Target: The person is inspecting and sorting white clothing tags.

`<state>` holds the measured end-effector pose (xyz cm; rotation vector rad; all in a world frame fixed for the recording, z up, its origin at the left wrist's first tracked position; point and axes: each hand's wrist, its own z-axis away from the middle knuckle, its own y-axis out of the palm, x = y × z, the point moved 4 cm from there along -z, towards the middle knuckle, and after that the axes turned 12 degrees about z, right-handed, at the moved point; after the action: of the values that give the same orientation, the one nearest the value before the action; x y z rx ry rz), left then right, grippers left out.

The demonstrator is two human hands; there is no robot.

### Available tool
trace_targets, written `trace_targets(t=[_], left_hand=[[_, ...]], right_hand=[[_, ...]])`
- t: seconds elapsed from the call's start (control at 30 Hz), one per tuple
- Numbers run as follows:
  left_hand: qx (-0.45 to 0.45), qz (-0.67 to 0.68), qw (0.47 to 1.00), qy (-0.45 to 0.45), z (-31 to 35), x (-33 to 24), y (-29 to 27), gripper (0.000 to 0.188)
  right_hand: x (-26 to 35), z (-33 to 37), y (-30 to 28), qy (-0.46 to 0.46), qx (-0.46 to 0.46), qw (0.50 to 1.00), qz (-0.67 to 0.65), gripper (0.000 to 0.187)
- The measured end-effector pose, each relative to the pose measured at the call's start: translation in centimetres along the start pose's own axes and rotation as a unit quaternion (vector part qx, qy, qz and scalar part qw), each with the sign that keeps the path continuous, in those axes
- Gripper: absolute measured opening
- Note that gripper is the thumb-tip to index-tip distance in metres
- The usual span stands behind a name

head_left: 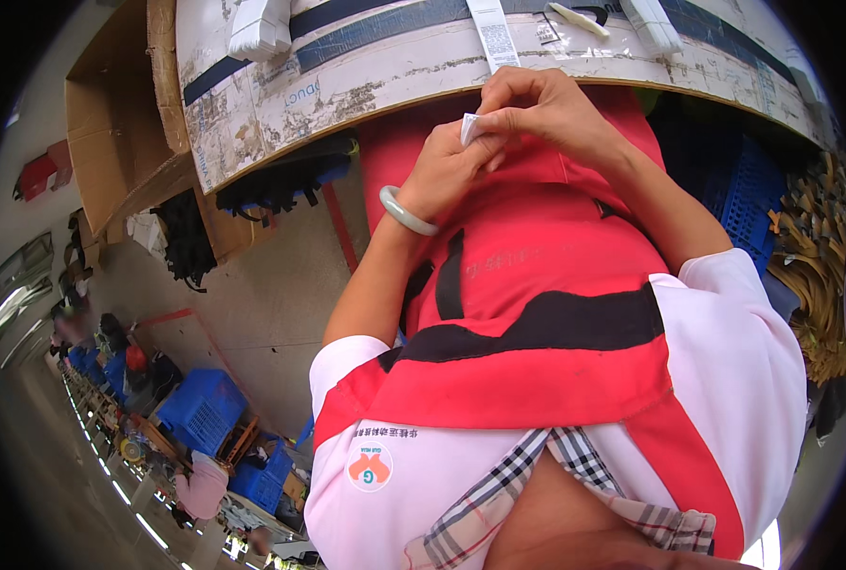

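head view, both hands (499, 133) pinching small white label (469, 128)

I see a small white label (469, 128), a thin folded slip with one corner poking up, pinched between the fingertips of my left hand (447, 171) and right hand (546, 109), just off the desk's (347, 85) near edge.

Bright, even daylight with soft shadows; heavy fisheye bending and dark vignette at the rim; far background blurred.
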<state>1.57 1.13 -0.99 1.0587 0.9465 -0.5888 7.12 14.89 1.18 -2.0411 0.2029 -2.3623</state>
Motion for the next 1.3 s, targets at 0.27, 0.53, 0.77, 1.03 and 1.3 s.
trace_targets(t=[0.27, 0.53, 0.77, 1.03, 1.3], left_hand=[[-0.101, 0.172, 0.974, -0.113, 0.8, 0.5, -0.4, 0.018], [-0.113, 0.181, 0.972, -0.099, 0.2, 1.0, -1.0, 0.015], [-0.12, 0.183, 0.971, -0.096, -0.3, 0.5, -1.3, 0.015], [-0.197, -0.005, 0.979, 0.051, -0.6, -1.9, -1.9, 0.014], [-0.177, -0.191, 0.922, 0.287, -1.1, -6.0, -2.3, 0.018]], right_hand=[[2.2, -1.0, -9.5, -0.135, -0.296, 0.812, 0.485, 0.014], [-0.2, -1.1, -12.0, -0.099, -0.322, 0.769, 0.544, 0.011], [3.7, -4.3, -7.4, -0.191, -0.265, 0.835, 0.443, 0.016], [1.1, -6.2, -6.4, -0.203, -0.238, 0.862, 0.399, 0.012], [4.0, -2.9, -2.7, -0.153, -0.064, 0.956, 0.243, 0.016]])
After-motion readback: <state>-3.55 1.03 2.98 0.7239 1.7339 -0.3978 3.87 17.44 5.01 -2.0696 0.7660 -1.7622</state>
